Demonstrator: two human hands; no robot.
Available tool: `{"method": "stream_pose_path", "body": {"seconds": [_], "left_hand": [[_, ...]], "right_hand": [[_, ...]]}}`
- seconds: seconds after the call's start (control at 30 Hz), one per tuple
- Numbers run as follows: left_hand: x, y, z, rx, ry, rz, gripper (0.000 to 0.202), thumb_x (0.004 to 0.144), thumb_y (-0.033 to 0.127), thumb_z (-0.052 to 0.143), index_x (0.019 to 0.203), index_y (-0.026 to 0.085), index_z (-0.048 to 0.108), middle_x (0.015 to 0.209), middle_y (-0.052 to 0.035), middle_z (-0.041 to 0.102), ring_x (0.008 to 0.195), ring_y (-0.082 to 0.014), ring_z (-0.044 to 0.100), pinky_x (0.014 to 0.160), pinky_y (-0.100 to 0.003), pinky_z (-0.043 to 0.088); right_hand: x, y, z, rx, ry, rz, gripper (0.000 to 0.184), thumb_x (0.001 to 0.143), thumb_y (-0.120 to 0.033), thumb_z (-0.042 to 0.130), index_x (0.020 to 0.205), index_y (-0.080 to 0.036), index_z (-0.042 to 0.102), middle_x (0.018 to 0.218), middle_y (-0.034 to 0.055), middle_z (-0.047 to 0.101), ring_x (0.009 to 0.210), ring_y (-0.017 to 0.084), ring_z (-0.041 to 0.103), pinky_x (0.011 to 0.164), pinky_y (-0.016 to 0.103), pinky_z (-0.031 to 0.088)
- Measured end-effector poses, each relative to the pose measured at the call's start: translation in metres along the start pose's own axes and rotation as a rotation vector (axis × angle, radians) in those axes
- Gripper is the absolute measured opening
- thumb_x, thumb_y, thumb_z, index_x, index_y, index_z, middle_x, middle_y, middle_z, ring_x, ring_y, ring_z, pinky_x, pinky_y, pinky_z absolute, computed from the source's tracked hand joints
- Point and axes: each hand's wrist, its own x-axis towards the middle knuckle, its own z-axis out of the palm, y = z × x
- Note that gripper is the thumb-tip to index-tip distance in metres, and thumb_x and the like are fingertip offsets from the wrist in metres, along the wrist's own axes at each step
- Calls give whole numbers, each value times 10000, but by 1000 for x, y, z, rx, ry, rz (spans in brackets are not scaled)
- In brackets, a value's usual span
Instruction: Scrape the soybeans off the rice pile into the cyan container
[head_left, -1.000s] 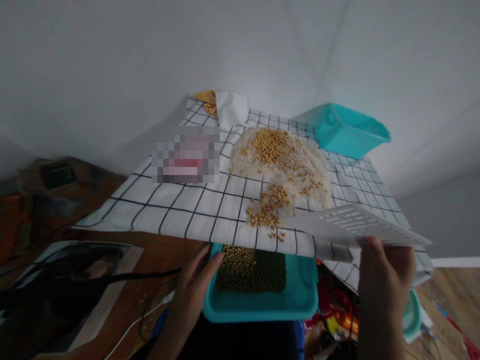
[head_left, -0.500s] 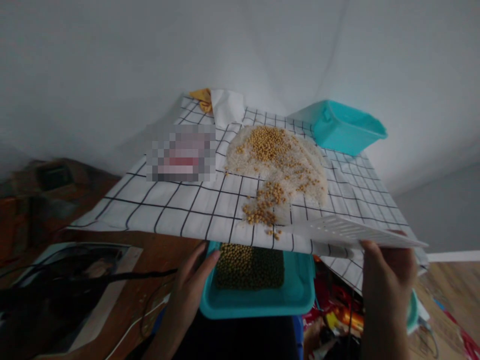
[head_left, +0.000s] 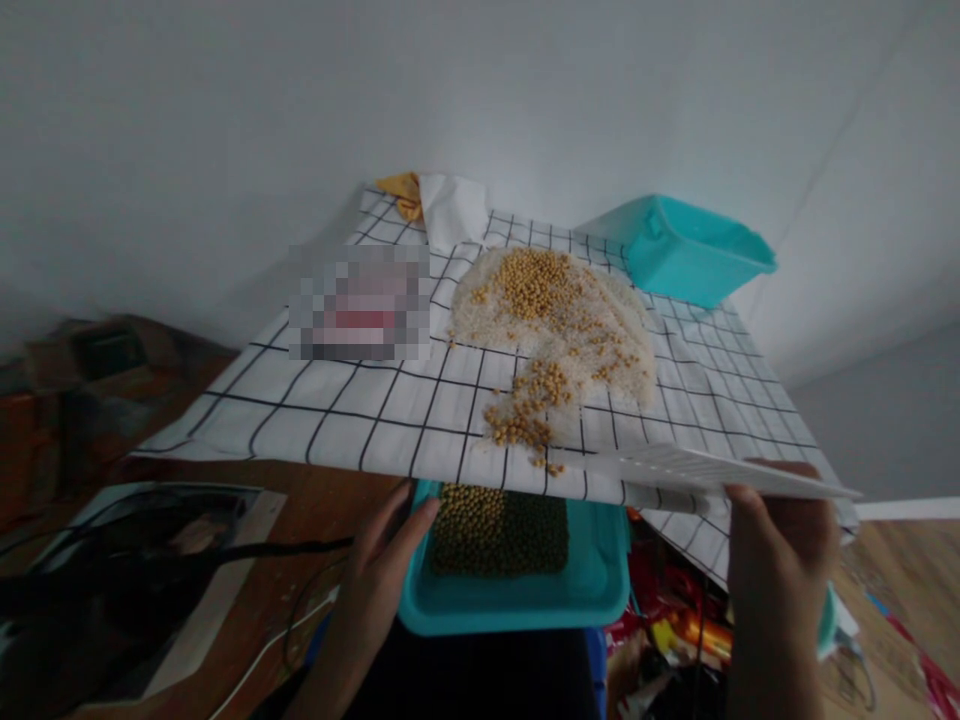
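Note:
My left hand point(head_left: 379, 560) grips the left rim of a teal bin point(head_left: 517, 615) below the table's front edge, its thumb at the rim. Inside this bin lie yellow soybeans point(head_left: 472, 510) and small dark green beans point(head_left: 536, 535). My right hand point(head_left: 784, 535) is closed on the right end of a thin white slotted plastic board point(head_left: 705, 468), held nearly flat over the table's front edge. On the checked cloth point(head_left: 360, 410), just beyond the board, spreads a heap of white rice point(head_left: 480, 315) with soybeans point(head_left: 536, 280) on top. A smaller clump of soybeans point(head_left: 521, 425) lies near the edge.
A second teal bin point(head_left: 697, 250) stands at the back right of the table. A white cloth point(head_left: 454, 210) and a yellow cloth point(head_left: 405, 192) lie at the back left, near a blurred-out item point(head_left: 360, 303). A black cable point(head_left: 292, 548) runs to the left.
Almost nothing differs. The white slotted board and my right hand have shifted very slightly to the right. The beans, the rice and my left hand look the same.

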Motion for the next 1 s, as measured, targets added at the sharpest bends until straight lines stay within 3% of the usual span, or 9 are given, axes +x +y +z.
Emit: {"method": "stream_pose_path", "body": {"seconds": [0.33, 0.5, 0.63, 1.0], "left_hand": [[3, -7, -1, -22, 35, -38, 435, 693, 492, 728, 1039, 228, 727, 1262, -60, 723, 1300, -317, 572, 1139, -417, 397], [4, -8, 1, -35, 61, -88, 425, 685, 454, 737, 1047, 231, 720, 1287, -63, 708, 1305, -320, 566, 1153, -443, 379], [3, -6, 2, -35, 28, -26, 392, 706, 462, 706, 1028, 239, 729, 1243, -42, 732, 1290, -295, 581, 1146, -402, 390], [1, -3, 1, 10, 54, -31, 440, 677, 488, 699, 1033, 230, 713, 1251, -48, 727, 1274, -284, 591, 1111, -360, 424]], "right_hand": [[0, -1, -1, -9, -30, -30, 257, 671, -253, 829, 775, -175, 607, 761, -8, 618, 690, 144, 554, 651, 291, 395], [1, -1, -2, 118, -126, -56, 200, 720, -205, 784, 786, -191, 595, 747, 1, 648, 714, 168, 590, 674, 315, 429], [1, -1, -2, 91, -99, -54, 209, 707, -208, 800, 793, -182, 611, 769, 4, 656, 700, 154, 585, 657, 297, 418], [-1, -2, 2, 74, -96, -85, 226, 691, -213, 816, 764, -181, 605, 784, 12, 660, 731, 163, 602, 704, 313, 426]]}}
